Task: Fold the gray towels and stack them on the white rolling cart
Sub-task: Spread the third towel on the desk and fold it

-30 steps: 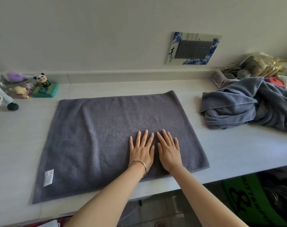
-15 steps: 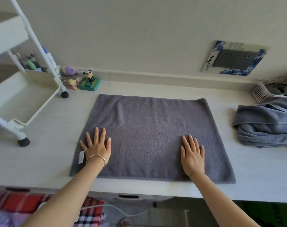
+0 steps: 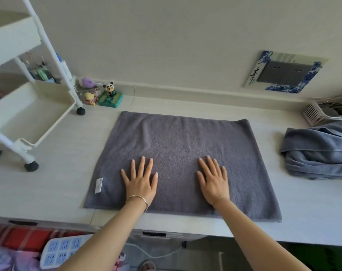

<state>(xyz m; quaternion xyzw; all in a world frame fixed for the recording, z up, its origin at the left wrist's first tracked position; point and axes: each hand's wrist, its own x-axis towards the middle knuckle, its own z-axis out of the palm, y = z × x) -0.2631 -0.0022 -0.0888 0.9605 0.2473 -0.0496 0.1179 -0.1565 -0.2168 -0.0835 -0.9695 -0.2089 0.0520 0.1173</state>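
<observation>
Towel, gray (image 3: pixel 181 149): spread flat, centre of tabletop (image 3: pixel 54 184). Left hand (image 3: pixel 139 180) and right hand (image 3: pixel 213 179) flat on its lower half, fingers extended, grasping nothing. Crumpled towels (image 3: pixel 318 151), right edge. White cart (image 3: pixel 29 106), upper left.

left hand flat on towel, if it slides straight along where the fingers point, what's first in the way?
Nothing on the gray towel ahead of the left hand. Past the towel's far edge comes bare counter, then the wall; the panda figurine looks left of that line.

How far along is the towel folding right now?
Done: nothing stacked; the white cart's visible tray is empty. In hand: left hand and right hand press flat on the spread gray towel. Left: folding it, plus the crumpled towels.
</observation>
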